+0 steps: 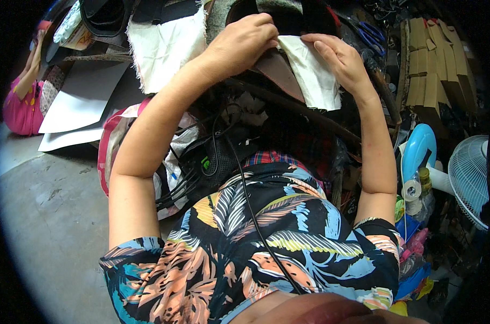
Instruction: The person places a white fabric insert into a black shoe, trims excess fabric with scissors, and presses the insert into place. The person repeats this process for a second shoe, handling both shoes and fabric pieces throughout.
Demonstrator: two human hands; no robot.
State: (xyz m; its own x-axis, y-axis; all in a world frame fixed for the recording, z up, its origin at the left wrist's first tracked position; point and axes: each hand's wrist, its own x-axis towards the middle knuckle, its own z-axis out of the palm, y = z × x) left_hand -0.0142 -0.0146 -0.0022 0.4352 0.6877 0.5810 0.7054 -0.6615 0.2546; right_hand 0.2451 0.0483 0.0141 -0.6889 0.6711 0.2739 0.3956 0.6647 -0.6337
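Note:
Near the top of the view, my left hand (249,40) is closed, its fingertips pinching the upper left corner of a white cloth piece (312,81). My right hand (342,60) has thumb and fingers together at the same cloth's upper right edge. The cloth hangs down between the hands over a brown leather-like piece (280,74), whose far part is hidden. Left of my left forearm, a second white cloth with frayed edges (167,54) lies against dark material.
White sheets (77,100) lie at the left, with another person in pink (25,110) beyond. A black bag with cables (207,159) and a pink-rimmed bag (106,154) are before me. At right are stacked tan pieces (426,70), blue-handled scissors (371,36) and a white fan (469,178).

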